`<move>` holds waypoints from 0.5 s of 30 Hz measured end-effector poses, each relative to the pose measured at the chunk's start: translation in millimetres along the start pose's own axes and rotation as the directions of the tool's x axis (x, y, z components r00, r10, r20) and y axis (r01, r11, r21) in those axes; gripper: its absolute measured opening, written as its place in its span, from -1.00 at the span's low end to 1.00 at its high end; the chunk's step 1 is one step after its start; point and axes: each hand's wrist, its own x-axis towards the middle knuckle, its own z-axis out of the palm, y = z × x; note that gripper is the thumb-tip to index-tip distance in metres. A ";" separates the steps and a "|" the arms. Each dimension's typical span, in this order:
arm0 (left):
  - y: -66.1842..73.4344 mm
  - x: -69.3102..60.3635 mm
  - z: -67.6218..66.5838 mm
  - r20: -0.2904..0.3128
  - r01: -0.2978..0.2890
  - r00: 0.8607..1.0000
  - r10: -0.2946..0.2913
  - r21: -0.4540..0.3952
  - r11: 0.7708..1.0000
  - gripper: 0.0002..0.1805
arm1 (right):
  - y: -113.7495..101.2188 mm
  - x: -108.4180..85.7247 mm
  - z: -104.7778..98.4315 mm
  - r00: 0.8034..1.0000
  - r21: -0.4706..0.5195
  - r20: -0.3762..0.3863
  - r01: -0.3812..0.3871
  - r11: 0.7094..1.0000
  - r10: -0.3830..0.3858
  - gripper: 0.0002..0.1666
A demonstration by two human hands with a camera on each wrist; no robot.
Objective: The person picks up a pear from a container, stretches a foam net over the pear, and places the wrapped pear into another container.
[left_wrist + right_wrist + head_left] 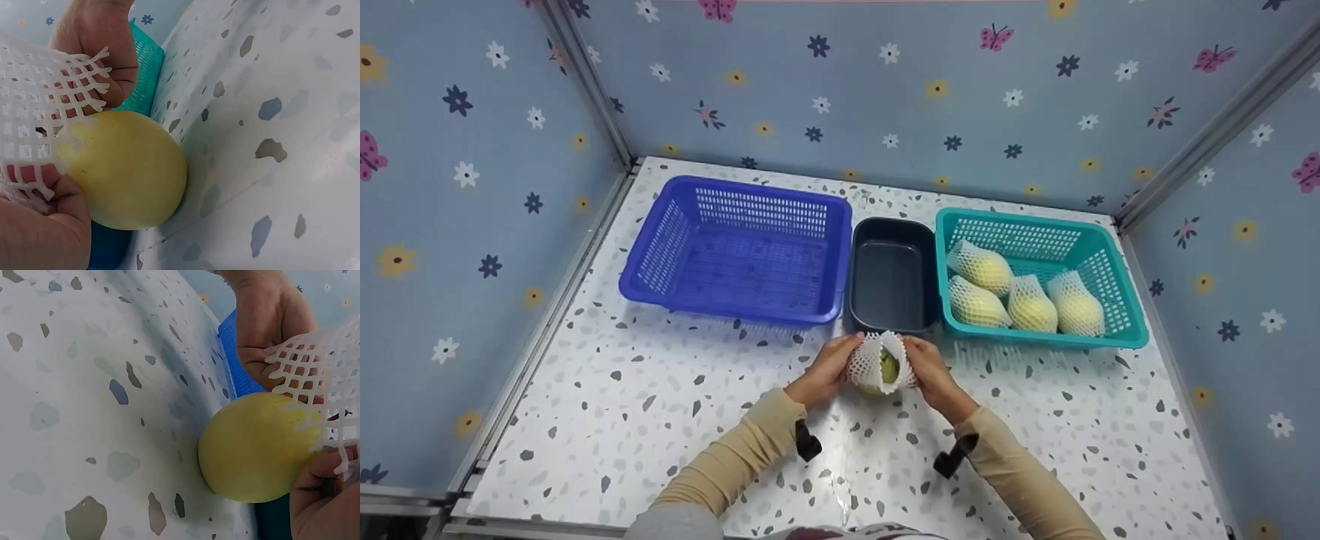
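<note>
A round, smooth yellow fruit, melon-like, rests on the table with a white foam net sleeve partly over it. The left hand pinches one side of the net, the right hand the other. Between them the net gapes, and a greenish part of the fruit shows through in the head view. Both wrist views show the fruit's lower half bare below the net's jagged edge. Each hand's fingertips are partly hidden behind the mesh.
Straight ahead stands a dark grey tub. To its left is a blue-purple basket; to its right, a teal basket holds several yellow fruits in foam nets. Patterned panels wall the speckled table.
</note>
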 end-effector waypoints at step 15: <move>-12.1 2.5 -8.7 -0.043 -0.098 0.994 0.104 0.125 0.987 -0.75 | 10.3 4.4 -4.7 0.982 -0.291 0.024 0.185 0.939 -0.186 -0.71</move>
